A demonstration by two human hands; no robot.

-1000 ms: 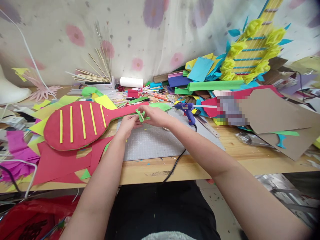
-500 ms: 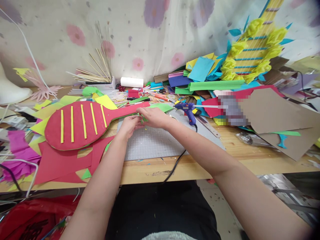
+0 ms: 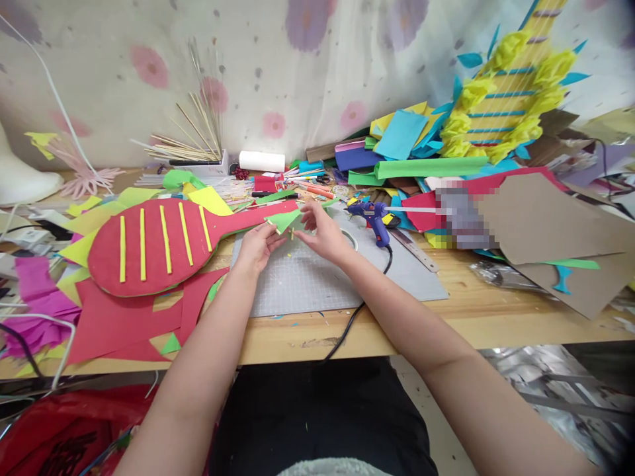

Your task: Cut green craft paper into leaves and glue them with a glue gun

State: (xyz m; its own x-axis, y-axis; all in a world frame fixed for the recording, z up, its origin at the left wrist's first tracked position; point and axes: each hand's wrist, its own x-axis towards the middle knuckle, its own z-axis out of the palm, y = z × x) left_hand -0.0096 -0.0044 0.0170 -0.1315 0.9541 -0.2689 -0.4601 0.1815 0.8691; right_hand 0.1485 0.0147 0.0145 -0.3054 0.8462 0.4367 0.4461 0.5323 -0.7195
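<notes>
My left hand [image 3: 258,247] pinches a green piece of paper [image 3: 284,220] above the grey cutting mat [image 3: 297,291]. Just to its right my right hand [image 3: 325,233] is open, thumb and fingers spread apart. A tiny pale bit [image 3: 292,233] shows at the thumb tip; whether it sticks there or is loose I cannot tell. Behind the left hand lies a red guitar-shaped cutout [image 3: 133,251] with several yellow strips across its body, its neck reaching behind the green paper. A blue glue gun [image 3: 373,218] lies right of my right hand, apart from it.
A metal ruler [image 3: 414,251] and a black cord [image 3: 350,324] lie at the mat's right side. Red paper scraps [image 3: 124,324] spread at the front left. Brown cardboard [image 3: 536,221] is at the right, below a yellow decorated guitar shape [image 3: 506,106]. Skewers [image 3: 188,149] stand behind.
My right hand has drawn away to the right from the left hand and spread its fingers. The green paper in my left hand now shows clearly.
</notes>
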